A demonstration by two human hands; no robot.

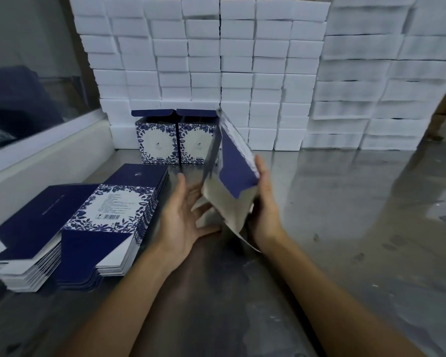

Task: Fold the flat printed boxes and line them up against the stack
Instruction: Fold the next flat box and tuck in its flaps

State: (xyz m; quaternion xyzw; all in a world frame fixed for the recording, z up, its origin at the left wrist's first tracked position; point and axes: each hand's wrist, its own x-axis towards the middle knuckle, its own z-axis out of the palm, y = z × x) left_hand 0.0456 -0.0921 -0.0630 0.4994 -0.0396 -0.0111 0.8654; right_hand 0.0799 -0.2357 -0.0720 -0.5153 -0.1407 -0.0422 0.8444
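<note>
Printed box (232, 173), half opened and blurred, sits in my view just above the middle of the bench (345, 215), held up off the surface between both hands. My right hand (265, 202) grips its right side, fingers curled around the far face and the thumb edge along the blue panel. My left hand (183, 215) is under the lower left, palm up, fingers spread apart and touching the pale inner flaps; I cannot tell whether they pinch anything.

At 12 o'clock from the held box, two folded boxes (178, 140) stand side by side, touching each other, lids up, backed against the stack of white boxes (242, 60). The held box's upper edge overlaps the right one of the pair in my view, hiding part of its front. The white stack fills the whole far edge of the bench from 11 to 2 o'clock.

At 9 o'clock, just beside my left hand, lies the pile of flat boxes (113, 215), floral panel and barcode facing up, with a second flat pile (29, 233) touching it at 8 o'clock. A pale ledge (49, 155) runs along the bench at 10 o'clock.
</note>
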